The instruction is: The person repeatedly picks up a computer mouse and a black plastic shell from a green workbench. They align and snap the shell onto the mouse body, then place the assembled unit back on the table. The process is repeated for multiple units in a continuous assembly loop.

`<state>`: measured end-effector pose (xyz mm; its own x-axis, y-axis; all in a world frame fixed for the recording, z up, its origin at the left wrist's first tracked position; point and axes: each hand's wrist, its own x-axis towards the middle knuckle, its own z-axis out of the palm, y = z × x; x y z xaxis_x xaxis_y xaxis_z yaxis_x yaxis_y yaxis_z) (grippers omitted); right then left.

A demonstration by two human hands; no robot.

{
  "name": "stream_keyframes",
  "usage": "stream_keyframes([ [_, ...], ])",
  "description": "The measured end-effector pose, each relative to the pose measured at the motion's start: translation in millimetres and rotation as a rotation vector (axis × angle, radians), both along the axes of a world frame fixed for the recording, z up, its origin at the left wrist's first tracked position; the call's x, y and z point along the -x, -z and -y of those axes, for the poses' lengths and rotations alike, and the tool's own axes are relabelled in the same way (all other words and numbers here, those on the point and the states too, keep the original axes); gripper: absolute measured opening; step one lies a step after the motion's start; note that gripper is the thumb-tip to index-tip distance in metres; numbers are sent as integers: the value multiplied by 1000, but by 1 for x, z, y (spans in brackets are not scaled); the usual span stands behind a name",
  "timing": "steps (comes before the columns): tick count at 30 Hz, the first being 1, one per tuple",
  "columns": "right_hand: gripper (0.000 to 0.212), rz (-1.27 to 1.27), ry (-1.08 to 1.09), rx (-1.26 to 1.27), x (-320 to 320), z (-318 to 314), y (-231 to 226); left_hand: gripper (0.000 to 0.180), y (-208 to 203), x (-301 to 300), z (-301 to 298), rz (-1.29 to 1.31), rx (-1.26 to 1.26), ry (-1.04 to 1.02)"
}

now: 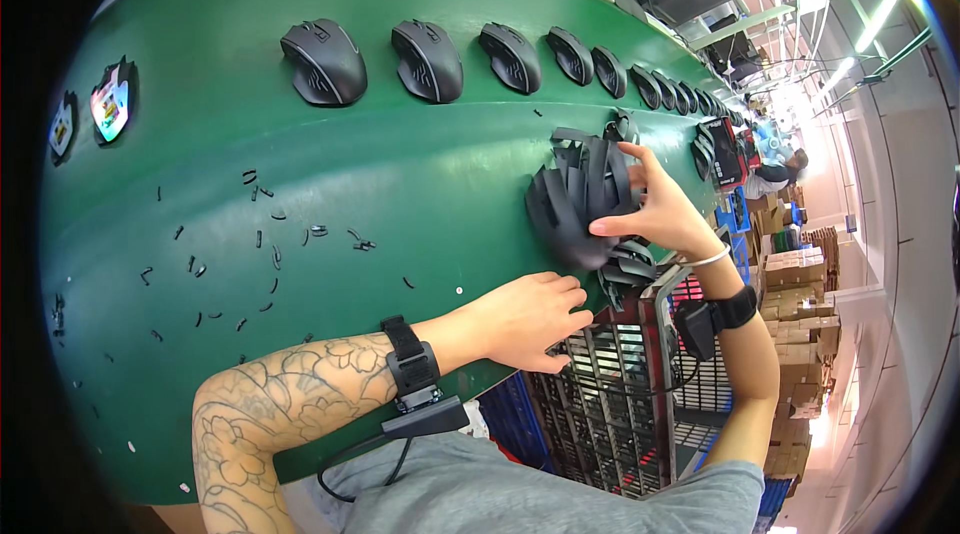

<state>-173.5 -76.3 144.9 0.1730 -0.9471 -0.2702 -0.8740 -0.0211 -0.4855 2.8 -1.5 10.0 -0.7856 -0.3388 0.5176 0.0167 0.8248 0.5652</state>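
My right hand (660,209) reaches over a heap of curved black mouse shells (575,194) on the green table. Its thumb and fingers grip the shells at the heap's right side; how many it holds I cannot tell. My left hand (530,319) is palm down by the table's near edge, fingers apart, holding nothing. More black slatted mouse shells (628,272) lie between my hands, beside a crate. Beyond them a row of black computer mice, led by a large mouse (325,64), runs along the table to the far right.
Small black strips (275,256) are scattered over the left of the green table (400,204). Two shiny mouse parts (112,101) sit at the far left. A dark slatted crate (600,384) stands against the near edge. Cardboard boxes (795,334) and a person (775,174) are farther right.
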Motion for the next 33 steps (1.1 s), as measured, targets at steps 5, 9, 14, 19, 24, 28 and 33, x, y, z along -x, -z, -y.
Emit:
stream_keyframes([
  [5,86,45,208,189,66,-19,-16,42,-1,-5,2,61,-49,-23],
  [9,34,-22,546,479,268,-63,43,42,-4,1,0,128,-64,32],
  [14,52,287,765,114,312,-118,125,42,-1,-3,-3,126,-67,-18],
  [19,43,-92,490,-51,310,-159,171,41,-1,-2,-2,142,-47,-2],
  [24,36,-260,378,-219,291,-187,188,40,2,2,-2,156,38,0],
  [28,31,-330,317,-283,282,-192,189,40,2,3,-3,155,56,-1],
  [33,25,-391,280,-298,279,-195,184,41,4,3,-2,128,49,6],
])
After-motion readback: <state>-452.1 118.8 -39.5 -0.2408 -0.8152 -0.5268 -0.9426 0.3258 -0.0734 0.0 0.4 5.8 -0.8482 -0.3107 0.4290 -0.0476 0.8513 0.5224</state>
